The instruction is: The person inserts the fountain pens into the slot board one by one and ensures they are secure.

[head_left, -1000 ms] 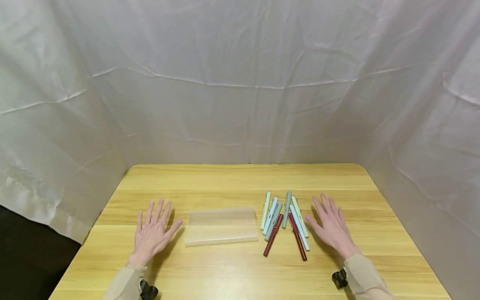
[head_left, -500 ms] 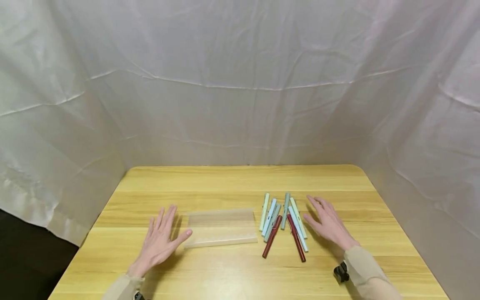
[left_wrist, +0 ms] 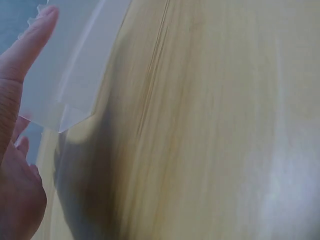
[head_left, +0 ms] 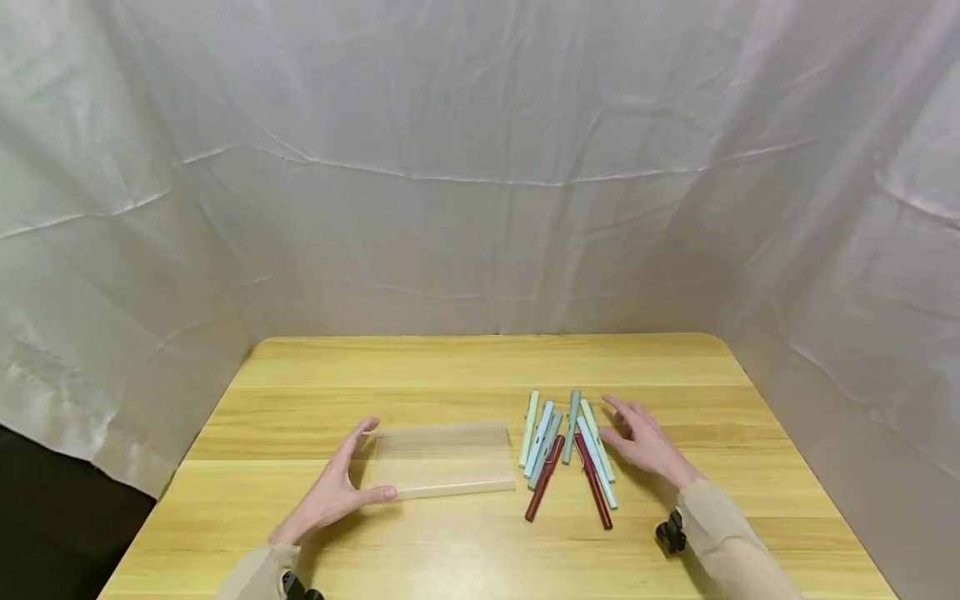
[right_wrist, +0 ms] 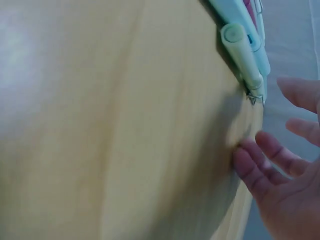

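A clear, flat plastic holder [head_left: 450,458] with a raised front edge lies left of the table's middle. My left hand [head_left: 330,492] is spread around its left end, thumb at the front corner, fingers at the back corner. In the left wrist view the thumb [left_wrist: 30,45] overlaps the clear plastic; I cannot tell whether it touches. Right of the holder several capped pens lie loosely: pale green [head_left: 529,429], light blue [head_left: 538,440], grey-blue [head_left: 572,427] and dark red [head_left: 545,479]. Beside the rightmost pale green pen [head_left: 597,440], my right hand [head_left: 648,442] hovers with loosely bent fingers, holding nothing.
A light wooden table [head_left: 465,550] carries everything. Pale fabric curtains [head_left: 480,250] enclose its back and sides. Each wrist bears a small black camera, such as the one on the right wrist [head_left: 671,533].
My left hand has moved right, its thumb and fingers now spread about the holder's left end. The right hand has shifted slightly left toward the pens, its fingers bending. Pens and holder have stayed put.
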Demonstrator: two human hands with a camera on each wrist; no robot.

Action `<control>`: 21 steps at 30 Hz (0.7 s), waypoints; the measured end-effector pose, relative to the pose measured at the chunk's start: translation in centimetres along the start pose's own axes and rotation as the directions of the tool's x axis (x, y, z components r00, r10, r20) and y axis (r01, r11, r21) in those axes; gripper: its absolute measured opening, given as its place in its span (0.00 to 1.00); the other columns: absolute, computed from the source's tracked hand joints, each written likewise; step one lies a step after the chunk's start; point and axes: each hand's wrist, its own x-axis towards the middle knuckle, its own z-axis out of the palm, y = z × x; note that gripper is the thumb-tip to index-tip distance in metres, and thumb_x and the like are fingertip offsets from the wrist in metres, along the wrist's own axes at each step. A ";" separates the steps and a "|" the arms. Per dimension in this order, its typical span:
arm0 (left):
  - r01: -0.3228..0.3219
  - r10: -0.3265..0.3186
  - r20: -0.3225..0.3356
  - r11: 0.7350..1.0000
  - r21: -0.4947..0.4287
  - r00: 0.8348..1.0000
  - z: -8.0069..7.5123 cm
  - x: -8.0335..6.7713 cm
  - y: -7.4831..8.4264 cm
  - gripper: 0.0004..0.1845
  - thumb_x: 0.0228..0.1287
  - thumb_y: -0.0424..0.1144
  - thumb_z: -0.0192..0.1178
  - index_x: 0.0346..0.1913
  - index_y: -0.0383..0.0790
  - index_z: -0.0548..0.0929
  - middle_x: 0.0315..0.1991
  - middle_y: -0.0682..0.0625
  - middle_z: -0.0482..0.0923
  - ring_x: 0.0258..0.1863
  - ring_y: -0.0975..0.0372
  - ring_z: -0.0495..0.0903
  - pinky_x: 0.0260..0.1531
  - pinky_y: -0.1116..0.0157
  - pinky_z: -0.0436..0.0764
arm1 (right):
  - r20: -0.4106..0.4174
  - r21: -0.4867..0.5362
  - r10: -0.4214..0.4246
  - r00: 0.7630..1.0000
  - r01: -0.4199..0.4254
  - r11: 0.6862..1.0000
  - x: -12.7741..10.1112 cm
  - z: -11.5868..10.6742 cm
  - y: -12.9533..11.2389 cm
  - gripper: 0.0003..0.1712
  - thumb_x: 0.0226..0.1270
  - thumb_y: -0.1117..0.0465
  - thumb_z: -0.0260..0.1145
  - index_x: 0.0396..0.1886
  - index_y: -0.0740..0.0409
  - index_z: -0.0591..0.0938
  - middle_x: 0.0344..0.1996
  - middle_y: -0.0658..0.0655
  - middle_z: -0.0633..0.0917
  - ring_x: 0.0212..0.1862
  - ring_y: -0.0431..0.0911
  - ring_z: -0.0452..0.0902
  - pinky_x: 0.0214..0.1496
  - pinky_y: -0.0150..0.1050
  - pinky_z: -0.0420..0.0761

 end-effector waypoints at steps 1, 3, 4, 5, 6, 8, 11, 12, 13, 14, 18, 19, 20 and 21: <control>-0.008 0.008 0.001 1.000 -0.018 1.000 0.1 0.1 -0.1 0.59 0.47 0.46 0.79 0.79 0.41 0.53 0.78 0.37 0.57 0.76 0.36 0.56 0.67 0.24 0.53 | 0.011 0.010 -0.003 1.000 0.003 1.000 0.2 0.0 0.0 0.37 0.71 0.57 0.66 0.74 0.67 0.65 0.43 0.61 0.79 0.41 0.45 0.75 0.42 0.34 0.80; -0.013 0.013 0.000 0.999 -0.048 1.000 0.3 0.2 -0.3 0.60 0.44 0.45 0.81 0.78 0.42 0.55 0.76 0.38 0.61 0.75 0.37 0.57 0.68 0.24 0.52 | 0.034 0.035 -0.010 0.999 0.009 0.999 0.5 0.0 0.1 0.37 0.71 0.59 0.66 0.73 0.69 0.64 0.40 0.58 0.80 0.38 0.41 0.74 0.39 0.30 0.79; -0.011 0.011 0.000 0.998 -0.062 1.000 0.3 0.2 -0.4 0.59 0.43 0.45 0.81 0.78 0.43 0.56 0.75 0.38 0.61 0.75 0.37 0.58 0.68 0.23 0.52 | 0.045 0.047 -0.008 0.999 0.006 0.999 0.6 0.0 0.1 0.37 0.71 0.59 0.66 0.73 0.69 0.64 0.39 0.57 0.80 0.37 0.40 0.74 0.37 0.29 0.78; -0.005 0.005 0.000 0.997 -0.074 1.000 0.4 0.2 -0.4 0.59 0.42 0.45 0.82 0.77 0.44 0.57 0.75 0.38 0.62 0.75 0.37 0.58 0.68 0.23 0.51 | 0.056 0.060 -0.005 0.998 0.002 0.998 0.8 0.0 0.1 0.37 0.71 0.60 0.66 0.73 0.70 0.64 0.38 0.56 0.81 0.36 0.39 0.74 0.36 0.29 0.79; -0.004 0.004 0.001 0.997 -0.082 1.000 0.5 0.3 -0.4 0.59 0.41 0.45 0.83 0.76 0.45 0.58 0.74 0.37 0.62 0.75 0.37 0.58 0.67 0.23 0.51 | 0.066 0.073 0.000 0.998 -0.005 0.997 0.9 0.0 0.1 0.37 0.71 0.60 0.66 0.73 0.70 0.63 0.37 0.55 0.81 0.34 0.39 0.74 0.35 0.29 0.79; 0.000 0.000 0.003 0.996 -0.091 1.000 0.7 0.4 -0.5 0.59 0.39 0.44 0.84 0.75 0.46 0.59 0.74 0.37 0.63 0.74 0.37 0.58 0.68 0.23 0.51 | 0.080 0.089 0.014 0.997 -0.022 0.996 1.1 0.1 0.1 0.37 0.71 0.60 0.65 0.74 0.70 0.63 0.36 0.55 0.80 0.31 0.38 0.73 0.32 0.29 0.79; -0.005 0.006 0.008 0.996 -0.088 1.000 0.9 0.6 -0.6 0.60 0.37 0.44 0.85 0.74 0.44 0.59 0.74 0.36 0.62 0.74 0.35 0.59 0.68 0.24 0.53 | 0.094 0.092 0.029 0.995 -0.038 0.995 1.4 0.1 0.1 0.37 0.72 0.60 0.64 0.74 0.70 0.63 0.35 0.55 0.81 0.30 0.38 0.73 0.31 0.30 0.79; -0.008 0.009 0.010 0.996 -0.088 1.000 1.0 0.7 -0.7 0.60 0.36 0.45 0.85 0.74 0.43 0.59 0.74 0.37 0.62 0.74 0.35 0.58 0.68 0.24 0.53 | 0.097 0.091 0.034 0.995 -0.043 0.995 1.5 0.1 0.1 0.37 0.72 0.60 0.64 0.74 0.70 0.63 0.34 0.55 0.81 0.30 0.39 0.73 0.30 0.30 0.79; -0.011 0.012 0.011 0.996 -0.090 1.000 1.1 0.8 -0.7 0.60 0.36 0.44 0.85 0.73 0.42 0.58 0.74 0.37 0.61 0.74 0.35 0.58 0.68 0.24 0.52 | 0.101 0.089 0.035 0.994 -0.044 0.995 1.6 0.2 0.1 0.37 0.72 0.60 0.64 0.74 0.70 0.63 0.34 0.55 0.81 0.30 0.39 0.73 0.31 0.30 0.79; -0.015 0.017 0.013 0.996 -0.093 1.000 1.1 0.8 -0.7 0.59 0.36 0.44 0.85 0.72 0.41 0.58 0.75 0.37 0.60 0.74 0.35 0.57 0.69 0.25 0.52 | 0.104 0.084 0.028 0.994 -0.037 0.996 1.7 0.2 0.1 0.37 0.72 0.60 0.64 0.74 0.70 0.63 0.34 0.55 0.81 0.31 0.39 0.73 0.31 0.29 0.78; -0.038 0.040 0.015 0.991 -0.132 0.999 1.4 0.9 -0.9 0.56 0.38 0.42 0.84 0.68 0.37 0.59 0.76 0.37 0.59 0.76 0.36 0.54 0.70 0.26 0.48 | 0.115 0.079 0.016 0.993 -0.025 0.997 2.1 0.4 0.2 0.37 0.71 0.60 0.65 0.73 0.70 0.64 0.32 0.55 0.81 0.31 0.38 0.72 0.30 0.29 0.77; -0.046 0.049 0.017 0.989 -0.144 0.999 1.4 0.9 -1.0 0.55 0.38 0.42 0.84 0.68 0.36 0.59 0.75 0.37 0.59 0.76 0.38 0.55 0.71 0.27 0.48 | 0.119 0.080 0.014 0.993 -0.024 0.996 2.1 0.4 0.2 0.37 0.71 0.60 0.65 0.73 0.71 0.63 0.32 0.55 0.80 0.30 0.38 0.72 0.30 0.29 0.77; -0.055 0.059 0.019 0.986 -0.155 0.998 1.4 1.0 -1.0 0.55 0.38 0.41 0.84 0.67 0.35 0.59 0.75 0.36 0.59 0.76 0.39 0.55 0.73 0.29 0.48 | 0.125 0.083 0.013 0.992 -0.024 0.996 2.2 0.5 0.2 0.37 0.71 0.60 0.65 0.73 0.71 0.63 0.32 0.55 0.80 0.29 0.38 0.72 0.29 0.30 0.77; -0.060 0.065 0.022 0.984 -0.165 0.998 1.4 1.0 -1.0 0.55 0.38 0.41 0.84 0.67 0.35 0.59 0.74 0.35 0.60 0.76 0.40 0.56 0.74 0.31 0.48 | 0.130 0.090 0.019 0.991 -0.031 0.995 2.2 0.5 0.2 0.37 0.71 0.61 0.64 0.73 0.71 0.63 0.32 0.55 0.80 0.29 0.38 0.72 0.28 0.30 0.77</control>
